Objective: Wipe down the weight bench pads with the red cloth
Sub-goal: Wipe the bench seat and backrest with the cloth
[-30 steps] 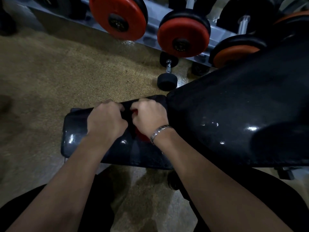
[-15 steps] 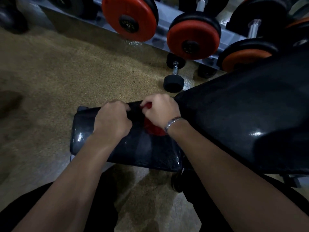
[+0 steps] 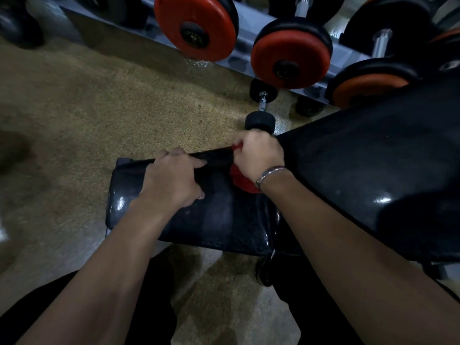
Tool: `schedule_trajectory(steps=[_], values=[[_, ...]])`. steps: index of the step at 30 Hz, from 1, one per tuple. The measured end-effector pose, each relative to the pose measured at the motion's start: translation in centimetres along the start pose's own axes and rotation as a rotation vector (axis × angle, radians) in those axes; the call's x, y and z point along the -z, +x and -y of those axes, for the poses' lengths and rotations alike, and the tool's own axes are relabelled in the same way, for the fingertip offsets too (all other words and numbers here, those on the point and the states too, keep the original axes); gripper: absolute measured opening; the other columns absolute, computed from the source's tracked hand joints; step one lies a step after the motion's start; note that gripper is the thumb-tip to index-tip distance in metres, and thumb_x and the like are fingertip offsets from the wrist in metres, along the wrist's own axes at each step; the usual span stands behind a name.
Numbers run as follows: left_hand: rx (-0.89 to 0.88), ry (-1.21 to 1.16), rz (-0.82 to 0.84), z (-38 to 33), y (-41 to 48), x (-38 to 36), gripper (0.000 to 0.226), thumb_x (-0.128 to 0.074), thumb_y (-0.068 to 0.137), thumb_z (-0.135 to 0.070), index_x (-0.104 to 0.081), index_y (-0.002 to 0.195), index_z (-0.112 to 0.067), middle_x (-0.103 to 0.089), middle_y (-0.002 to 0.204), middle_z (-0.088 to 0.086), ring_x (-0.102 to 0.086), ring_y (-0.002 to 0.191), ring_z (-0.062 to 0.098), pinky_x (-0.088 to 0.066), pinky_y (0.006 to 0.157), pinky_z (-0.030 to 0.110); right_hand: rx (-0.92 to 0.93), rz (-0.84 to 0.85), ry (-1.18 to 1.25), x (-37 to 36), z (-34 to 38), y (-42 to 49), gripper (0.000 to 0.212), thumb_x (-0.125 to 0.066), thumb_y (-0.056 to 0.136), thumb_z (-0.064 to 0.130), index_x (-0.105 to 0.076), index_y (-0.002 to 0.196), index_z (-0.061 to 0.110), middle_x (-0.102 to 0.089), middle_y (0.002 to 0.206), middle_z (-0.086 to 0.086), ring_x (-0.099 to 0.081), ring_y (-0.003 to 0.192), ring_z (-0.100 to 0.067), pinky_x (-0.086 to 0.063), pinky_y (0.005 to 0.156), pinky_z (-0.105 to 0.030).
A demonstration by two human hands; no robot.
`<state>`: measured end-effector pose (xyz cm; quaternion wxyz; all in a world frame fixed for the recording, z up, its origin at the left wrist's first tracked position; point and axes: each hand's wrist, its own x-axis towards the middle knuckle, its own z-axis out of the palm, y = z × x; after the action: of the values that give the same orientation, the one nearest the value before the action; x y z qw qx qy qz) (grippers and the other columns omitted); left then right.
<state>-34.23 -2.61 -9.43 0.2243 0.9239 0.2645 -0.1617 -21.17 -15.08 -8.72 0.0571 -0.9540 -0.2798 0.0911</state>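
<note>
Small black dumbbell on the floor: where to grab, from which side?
Grip the small dumbbell by its chrome handle, between the two black heads, from above: it lies flat on the floor, and only that narrow bar looks thin enough to wrap.

The small pad (image 3: 224, 217) lies just left of the big pad (image 3: 373, 170). The left hand (image 3: 171, 180) holds the small pad's far edge. The right hand (image 3: 258, 155) holds the cloth (image 3: 242, 181) on it, near the big pad. Behind, a dumbbell (image 3: 260, 113) lies on the floor (image 3: 87, 115) before the rack (image 3: 112, 23).

A small black dumbbell (image 3: 261, 109) lies on speckled floor (image 3: 99, 115) beside the rack (image 3: 139, 43).
</note>
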Motion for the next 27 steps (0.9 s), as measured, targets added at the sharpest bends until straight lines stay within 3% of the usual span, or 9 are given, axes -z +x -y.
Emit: schedule_trajectory(steps=[4, 9, 14, 19, 27], values=[[-0.027, -0.011, 0.012, 0.2, -0.1, 0.0, 0.071, -0.084, 0.078, -0.025, -0.055, 0.140, -0.042, -0.049, 0.141, 0.000, -0.037, 0.129, 0.027, -0.041, 0.107, 0.040, -0.067, 0.027, -0.077, 0.6, 0.5, 1.0, 0.015, -0.054, 0.086, 0.010, -0.065, 0.097, 0.011, -0.065, 0.092, -0.009, -0.066, 0.088, -0.034, -0.046, 0.063, -0.033], [-0.002, -0.040, -0.024, 0.1, 0.0, 0.1, 0.066, -0.077, 0.082, -0.013, -0.058, 0.137, -0.043, -0.053, 0.138, 0.000, -0.037, 0.129, 0.026, -0.043, 0.103, 0.036, -0.071, 0.084, -0.101, 1.4, -0.8, -0.1, 0.016, -0.055, 0.086, 0.010, -0.063, 0.100, 0.011, -0.061, 0.086, -0.007, -0.063, 0.085, -0.032, -0.049, 0.064, -0.034], [0.042, -0.089, -0.074, 0.1, -0.1, 0.2, 0.061, -0.076, 0.081, -0.011, -0.062, 0.135, -0.034, -0.060, 0.132, 0.002, -0.044, 0.130, 0.025, -0.045, 0.097, 0.034, -0.059, 0.055, -0.134, 1.5, 0.1, 0.7, 0.021, -0.054, 0.088, 0.007, -0.062, 0.107, 0.006, -0.066, 0.099, -0.014, -0.065, 0.093, -0.035, -0.046, 0.066, -0.034], [0.098, -0.113, -0.109, 0.7, 0.1, 0.5, 0.056, -0.073, 0.080, -0.009, -0.064, 0.132, -0.028, -0.067, 0.122, 0.006, -0.053, 0.124, 0.027, -0.046, 0.089, 0.032, -0.038, 0.138, -0.119, 1.8, -1.2, -0.4, 0.010, -0.058, 0.086, 0.012, -0.061, 0.095, 0.011, -0.054, 0.081, -0.005, -0.059, 0.079, -0.030, -0.044, 0.062, -0.032], [0.076, -0.096, -0.098, 0.6, 0.0, 0.3, 0.056, -0.072, 0.081, -0.012, -0.062, 0.134, -0.028, -0.067, 0.121, 0.006, -0.053, 0.123, 0.027, -0.047, 0.088, 0.034, -0.030, 0.081, -0.186, 1.4, -0.6, -2.9, 0.020, -0.055, 0.089, 0.009, -0.059, 0.108, 0.007, -0.067, 0.099, -0.013, -0.066, 0.091, -0.034, -0.041, 0.063, -0.033]])
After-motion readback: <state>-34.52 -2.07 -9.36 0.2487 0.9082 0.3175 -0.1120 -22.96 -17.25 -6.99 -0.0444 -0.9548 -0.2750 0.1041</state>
